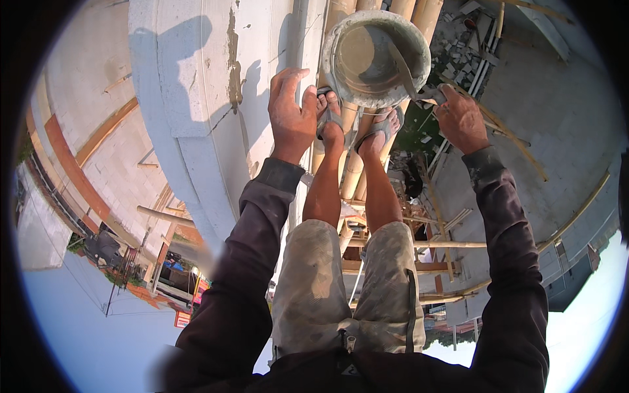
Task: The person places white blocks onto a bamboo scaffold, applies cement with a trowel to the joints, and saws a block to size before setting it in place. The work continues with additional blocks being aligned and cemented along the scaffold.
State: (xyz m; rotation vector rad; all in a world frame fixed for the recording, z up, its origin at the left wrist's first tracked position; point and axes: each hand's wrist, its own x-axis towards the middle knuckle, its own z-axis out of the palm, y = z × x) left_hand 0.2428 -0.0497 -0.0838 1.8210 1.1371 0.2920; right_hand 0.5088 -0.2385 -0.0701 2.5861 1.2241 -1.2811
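Observation:
My right hand is closed round the handle of a trowel. The trowel's blade reaches over the rim and into a round, mortar-crusted bucket. Inside the bucket is grey wet mortar, partly in sunlight. To the left of the bucket, my left hand is raised beside the pale wall, holding nothing, its fingers and thumb apart. Whether that hand touches the wall I cannot tell. The bucket stands just beyond my sandalled feet.
Bamboo poles run lengthwise under my feet as a high scaffold. Along the left is the pale wall, with a streak of grey mortar. Far below on the right lie rubble and loose poles. More bamboo crosspieces show behind my legs.

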